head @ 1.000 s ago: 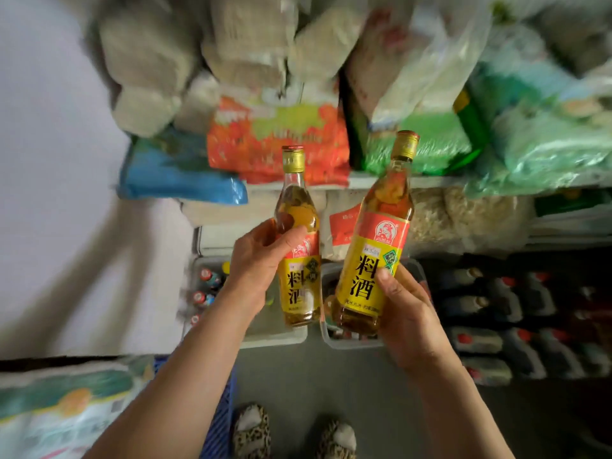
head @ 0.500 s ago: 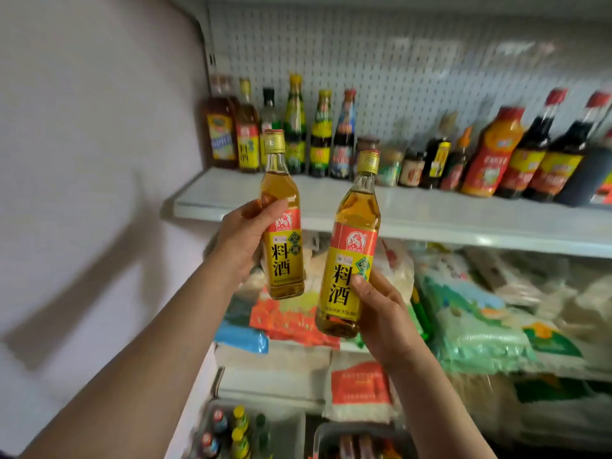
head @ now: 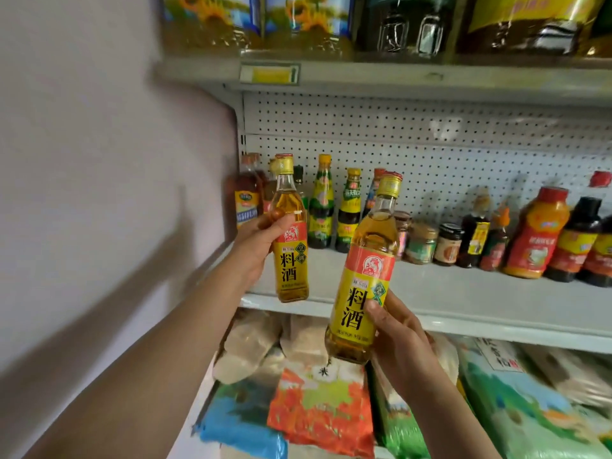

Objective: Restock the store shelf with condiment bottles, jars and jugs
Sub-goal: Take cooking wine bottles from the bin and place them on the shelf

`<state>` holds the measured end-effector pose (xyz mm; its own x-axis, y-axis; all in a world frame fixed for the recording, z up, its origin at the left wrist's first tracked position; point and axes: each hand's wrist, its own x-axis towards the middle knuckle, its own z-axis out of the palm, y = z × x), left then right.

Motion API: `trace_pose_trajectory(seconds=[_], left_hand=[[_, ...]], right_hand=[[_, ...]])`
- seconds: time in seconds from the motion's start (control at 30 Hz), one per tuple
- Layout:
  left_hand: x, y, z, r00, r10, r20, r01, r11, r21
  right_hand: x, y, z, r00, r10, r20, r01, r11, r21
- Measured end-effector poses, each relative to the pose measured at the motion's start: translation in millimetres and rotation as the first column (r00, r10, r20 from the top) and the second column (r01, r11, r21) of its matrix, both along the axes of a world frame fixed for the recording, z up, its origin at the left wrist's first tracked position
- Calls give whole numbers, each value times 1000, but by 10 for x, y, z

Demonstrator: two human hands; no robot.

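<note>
Item one: left bottle (head: 290, 246), clear glass, amber liquid, gold cap, red-and-yellow label; held upright in the left hand (head: 256, 250), whose fingers curl round its shoulder and upper label, thumb across the front. It hangs over the left front part of the shelf (head: 463, 293), its base just above the shelf's front edge, not set down. Item two: right bottle (head: 366, 283), same make and label, tilted slightly with its cap leaning right; the right hand (head: 402, 346) grips its lower half from the right side, thumb pressed on the label. This bottle sits nearer the camera, in front of the shelf edge and lower than the first, its base over the bags below. The two bottles are apart, not touching. Shelf stock: a row along the pegboard back (head: 430, 154), starting at the left corner with dark bottles (head: 246, 200), then green-labelled bottles (head: 321, 207), small jars (head: 422, 243) in the middle, and an orange squeeze bottle (head: 536, 233) with dark sauce bottles (head: 576, 240) to the right. The front strip of the shelf is bare board. Upper shelf: oil jugs (head: 258, 21) with sunflower labels, a yellow price tag (head: 270, 73) on the edge beneath them. Lower shelf: stacked bags (head: 318, 409) in orange, blue and green. Plain wall (head: 99, 160) on the left.
</note>
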<state>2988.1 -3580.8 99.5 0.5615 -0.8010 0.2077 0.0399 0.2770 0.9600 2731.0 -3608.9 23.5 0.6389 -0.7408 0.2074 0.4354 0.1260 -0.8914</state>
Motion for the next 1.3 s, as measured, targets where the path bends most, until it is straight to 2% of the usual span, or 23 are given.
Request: trace_pose_trajectory(seconds=[0.47, 0.87, 1.17, 1.3], left_hand=[[1600, -1036, -347, 987, -158, 18, 157, 987, 37], [1874, -1325, -394, 957, -285, 50, 282, 958, 60], [1959, -1340, -360, 930, -254, 266, 214, 962, 169], [1946, -1390, -342, 918, -198, 343, 152, 976, 158]], right_hand=[[1513, -762, -70, 995, -97, -23, 94, 988, -121], [1844, -1114, -236, 996, -59, -60, 50, 988, -146], [1972, -1210, -304, 995, -29, -100, 11, 984, -176], [2172, -1191, -327, 996, 0, -87, -16, 983, -184]])
